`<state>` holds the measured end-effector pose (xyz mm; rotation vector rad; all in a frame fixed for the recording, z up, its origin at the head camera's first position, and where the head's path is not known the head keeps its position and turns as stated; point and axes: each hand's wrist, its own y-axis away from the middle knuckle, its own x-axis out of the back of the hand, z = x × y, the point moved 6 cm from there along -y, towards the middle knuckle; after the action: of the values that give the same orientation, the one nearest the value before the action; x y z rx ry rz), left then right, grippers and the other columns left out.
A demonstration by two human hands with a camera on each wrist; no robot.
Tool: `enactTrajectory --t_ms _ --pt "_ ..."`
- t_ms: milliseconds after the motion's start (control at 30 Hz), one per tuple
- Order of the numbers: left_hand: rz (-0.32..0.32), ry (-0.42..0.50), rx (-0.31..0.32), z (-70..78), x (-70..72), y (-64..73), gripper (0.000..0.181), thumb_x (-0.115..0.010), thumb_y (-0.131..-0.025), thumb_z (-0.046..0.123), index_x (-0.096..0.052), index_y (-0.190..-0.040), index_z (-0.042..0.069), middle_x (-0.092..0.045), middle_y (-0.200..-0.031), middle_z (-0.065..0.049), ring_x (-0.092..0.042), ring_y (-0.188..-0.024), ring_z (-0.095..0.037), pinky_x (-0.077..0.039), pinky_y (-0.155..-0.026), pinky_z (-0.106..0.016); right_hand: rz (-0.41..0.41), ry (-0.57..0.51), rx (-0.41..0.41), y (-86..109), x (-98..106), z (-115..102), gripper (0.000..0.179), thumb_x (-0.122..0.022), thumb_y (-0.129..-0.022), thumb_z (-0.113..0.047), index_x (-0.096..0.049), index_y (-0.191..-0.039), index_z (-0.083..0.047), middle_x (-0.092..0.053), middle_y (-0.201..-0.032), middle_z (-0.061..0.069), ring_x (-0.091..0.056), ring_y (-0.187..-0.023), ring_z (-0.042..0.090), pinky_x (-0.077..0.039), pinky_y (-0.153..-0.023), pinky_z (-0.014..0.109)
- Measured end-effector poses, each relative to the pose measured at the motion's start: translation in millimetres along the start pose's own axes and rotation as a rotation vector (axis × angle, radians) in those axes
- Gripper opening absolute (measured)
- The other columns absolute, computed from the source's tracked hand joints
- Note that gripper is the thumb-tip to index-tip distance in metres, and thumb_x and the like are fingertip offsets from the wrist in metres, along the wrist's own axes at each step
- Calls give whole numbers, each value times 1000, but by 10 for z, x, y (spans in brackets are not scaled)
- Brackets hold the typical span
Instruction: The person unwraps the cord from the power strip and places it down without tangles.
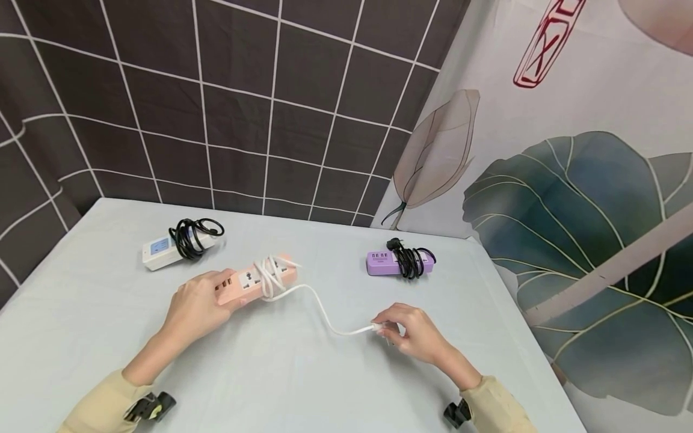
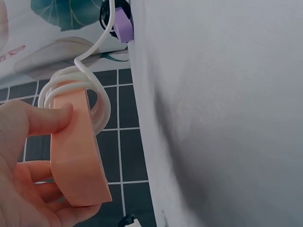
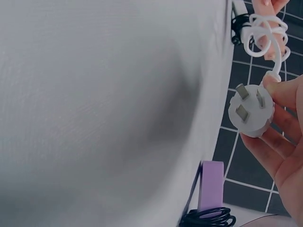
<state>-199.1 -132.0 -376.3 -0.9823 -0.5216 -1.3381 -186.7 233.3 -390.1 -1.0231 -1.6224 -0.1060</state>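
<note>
My left hand (image 1: 200,304) grips the near end of a pink power strip (image 1: 250,286), thumb along one side and fingers round the other. White cord (image 1: 269,278) is looped several times about the strip's far half. From the loops a single length of cord runs right across to a white plug (image 3: 252,111). Thumb and fingers of my right hand (image 1: 414,334) pinch this plug; its three flat metal prongs face the right wrist camera. In the left wrist view the strip's plain side (image 2: 78,151) shows beneath the thumb.
A white power strip (image 1: 162,252) wrapped in black cord lies at the back left of the white-covered table (image 1: 303,385). A purple power strip (image 1: 383,263), also bound with black cord, lies at the back right. Dark gridded cloth (image 1: 233,120) hangs behind the table.
</note>
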Motion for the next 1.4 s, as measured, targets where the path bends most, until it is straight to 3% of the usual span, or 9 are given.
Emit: enactTrajectory --t_ms 167,433,600,967,1400 --pt "-2 11 12 5 12 6 61 -80 -74 26 -61 -123 -4 -63 -118 -29 -58 -108 -50 -46 -82 -59 -15 4 -46 6 -14 44 20 -77 -75 -4 -73 -93 -12 -69 -81 -5 -52 -67 -3 -48 -56 24" --pt "17 31 -4 28 45 16 61 -81 -73 26 -62 -122 -6 -63 -118 -29 -59 -107 -49 -46 -79 -57 -78 5 -189 -11 -36 110 17 -75 -79 -6 -74 -94 -14 -66 -77 -8 -48 -64 -5 -46 -55 23" --pt "19 39 -7 48 72 17 61 -80 -73 25 -61 -122 -7 -63 -118 -30 -59 -106 -49 -47 -78 -56 -93 27 -223 -47 -57 144 15 -75 -79 -8 -74 -92 -16 -66 -77 -10 -46 -63 -4 -41 -56 17" --pt "-5 81 -8 109 127 3 61 -79 -74 26 -61 -123 -6 -62 -120 -30 -58 -109 -48 -46 -81 -55 -134 51 -333 -146 -112 229 14 -75 -79 -12 -74 -93 -15 -65 -74 -8 -44 -57 -1 -38 -52 17" --pt "-61 86 -10 182 127 35 61 -79 -75 28 -61 -124 -5 -62 -122 -29 -57 -112 -47 -45 -86 -56 -117 70 -345 -341 -180 247 12 -75 -79 -12 -75 -91 -15 -60 -62 -11 -39 -50 -1 -31 -50 17"
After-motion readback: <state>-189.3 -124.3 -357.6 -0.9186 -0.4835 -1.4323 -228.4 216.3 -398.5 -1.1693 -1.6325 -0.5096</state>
